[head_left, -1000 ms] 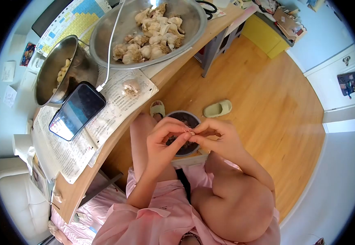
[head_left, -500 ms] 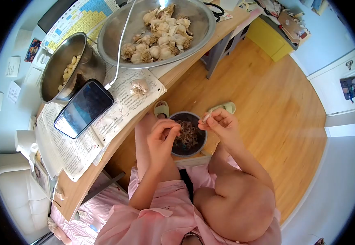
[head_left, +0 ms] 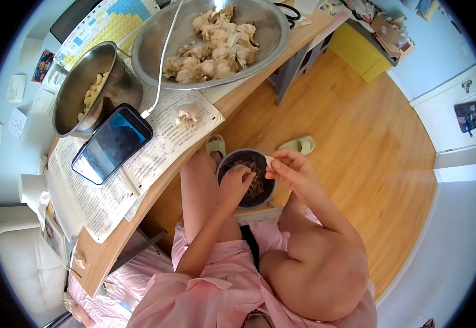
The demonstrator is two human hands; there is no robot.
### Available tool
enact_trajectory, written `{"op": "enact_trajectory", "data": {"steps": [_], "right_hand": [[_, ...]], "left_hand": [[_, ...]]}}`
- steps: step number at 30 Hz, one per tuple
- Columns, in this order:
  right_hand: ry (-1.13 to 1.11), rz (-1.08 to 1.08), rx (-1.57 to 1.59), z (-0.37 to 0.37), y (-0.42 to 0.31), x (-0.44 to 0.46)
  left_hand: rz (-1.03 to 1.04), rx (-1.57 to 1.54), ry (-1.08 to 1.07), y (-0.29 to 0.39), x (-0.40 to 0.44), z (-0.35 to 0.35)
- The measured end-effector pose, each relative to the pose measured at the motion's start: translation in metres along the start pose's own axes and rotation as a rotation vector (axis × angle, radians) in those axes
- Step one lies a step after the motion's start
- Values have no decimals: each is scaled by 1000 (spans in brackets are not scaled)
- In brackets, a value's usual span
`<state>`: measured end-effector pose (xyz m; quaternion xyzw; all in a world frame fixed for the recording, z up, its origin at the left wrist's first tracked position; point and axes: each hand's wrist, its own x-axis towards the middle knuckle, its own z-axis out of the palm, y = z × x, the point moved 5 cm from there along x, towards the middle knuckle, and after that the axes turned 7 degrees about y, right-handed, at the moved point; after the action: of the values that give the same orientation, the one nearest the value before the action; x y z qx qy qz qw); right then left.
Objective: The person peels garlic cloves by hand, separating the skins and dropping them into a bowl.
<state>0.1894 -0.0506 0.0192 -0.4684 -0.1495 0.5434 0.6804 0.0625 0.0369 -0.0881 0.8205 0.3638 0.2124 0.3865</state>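
Observation:
My right hand (head_left: 290,170) pinches a pale garlic clove (head_left: 269,162) between thumb and fingertips, at the right rim of a grey bin (head_left: 274,188). Over the bin's left side is my left hand (head_left: 236,183), its fingers drawn together and pointing in. Whatever those fingers hold, if anything, is too small to make out. Brownish garlic skins (head_left: 255,188) lie inside the bin, partly covered by my left hand.
On the desk (head_left: 98,257), a wide steel basin (head_left: 156,33) holds several garlic bulbs (head_left: 224,44), and a steel pot (head_left: 120,82) contains peeled cloves (head_left: 93,93). A phone (head_left: 112,145) on a cable leans near the pot. One bulb (head_left: 187,115) sits on printed sheets (head_left: 167,131). Slippers (head_left: 298,145) are below.
My left hand has moved right and over the bin, closer to my right hand. The right hand has shifted slightly and still holds the clove.

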Motion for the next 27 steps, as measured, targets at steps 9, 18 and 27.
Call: {"op": "enact_trajectory", "data": {"steps": [9, 18, 27], "right_hand": [[-9, -57, -144, 7, -8, -2], [-42, -88, -251, 12, -8, -4], [-53, -68, -278, 8, -1, -4]], "left_hand": [[-58, -574, 29, 76, 3, -64], [177, -395, 40, 116, 6, -86], [242, -420, 26, 122, 2, -87]]}}
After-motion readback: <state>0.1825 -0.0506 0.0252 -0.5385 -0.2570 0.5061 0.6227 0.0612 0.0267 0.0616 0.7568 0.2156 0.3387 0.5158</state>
